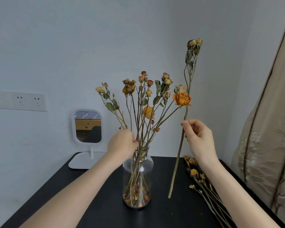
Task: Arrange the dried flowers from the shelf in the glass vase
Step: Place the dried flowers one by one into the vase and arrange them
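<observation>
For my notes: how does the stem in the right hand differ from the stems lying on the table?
The held stem stands nearly upright, pinched by the right hand; the lying stems rest flat on the black table. The held stem ends in pale buds; the lying stems show yellow-orange heads. Both are dried.

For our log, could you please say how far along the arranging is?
Done: a bunch of stems stands in the glass vase, held by the left hand. In hand: the right hand pinches one long stem. Left: several flowers lying on the table.
</observation>
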The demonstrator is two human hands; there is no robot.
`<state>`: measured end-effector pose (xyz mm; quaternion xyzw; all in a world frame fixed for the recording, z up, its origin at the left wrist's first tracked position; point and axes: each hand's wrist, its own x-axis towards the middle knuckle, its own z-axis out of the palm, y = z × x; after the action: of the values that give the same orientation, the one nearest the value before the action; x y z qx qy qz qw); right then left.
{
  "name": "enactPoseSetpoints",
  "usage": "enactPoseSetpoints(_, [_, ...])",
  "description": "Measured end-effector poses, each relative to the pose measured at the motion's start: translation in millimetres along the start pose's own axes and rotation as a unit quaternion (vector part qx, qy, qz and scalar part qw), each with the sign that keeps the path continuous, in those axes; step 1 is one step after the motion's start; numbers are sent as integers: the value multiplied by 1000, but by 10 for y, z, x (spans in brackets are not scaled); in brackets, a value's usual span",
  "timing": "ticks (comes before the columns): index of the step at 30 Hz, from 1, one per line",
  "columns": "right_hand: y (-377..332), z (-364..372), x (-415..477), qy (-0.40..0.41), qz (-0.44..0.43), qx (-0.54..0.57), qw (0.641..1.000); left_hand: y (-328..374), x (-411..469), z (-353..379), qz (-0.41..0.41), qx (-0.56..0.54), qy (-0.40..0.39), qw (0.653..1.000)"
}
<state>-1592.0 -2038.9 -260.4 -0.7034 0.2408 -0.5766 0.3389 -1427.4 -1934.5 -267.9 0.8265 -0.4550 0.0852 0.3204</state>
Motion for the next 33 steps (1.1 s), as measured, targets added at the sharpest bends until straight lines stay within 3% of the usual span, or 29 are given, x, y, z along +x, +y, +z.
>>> enactPoseSetpoints(4, [4, -18, -11, 7, -5, 10, 1000, 8, 5, 66, 18, 15, 73, 997])
enactPoseSetpoints(13, [24, -55, -28, 9, 1, 14, 1000, 6, 126, 177, 10, 22, 16, 1000])
enactPoseSetpoints(19, [12, -110, -40, 19, 1, 19, 1000, -362, -238, 291, 52, -128, 168, 976])
enactPoseSetpoints(21, [-11, -133, -31, 22, 2, 30, 999, -515, -315, 379, 2, -214, 118, 970])
enactPoseSetpoints(24, [-59, -161, -12, 32, -11, 46, 998, -628, -243, 464, -78, -355, -94, 927])
enactPoseSetpoints(26, [-79, -175, -3, 42, -18, 55, 997, -633, -145, 497, -70, -387, -173, 903])
enactPoseSetpoints(28, [-89, -186, 7, 50, -21, 63, 997, -604, -41, 528, -56, -391, -196, 897])
enactPoseSetpoints(33, [-116, -173, 50, 52, -30, 73, 996, -540, 81, 623, -73, -382, -167, 906])
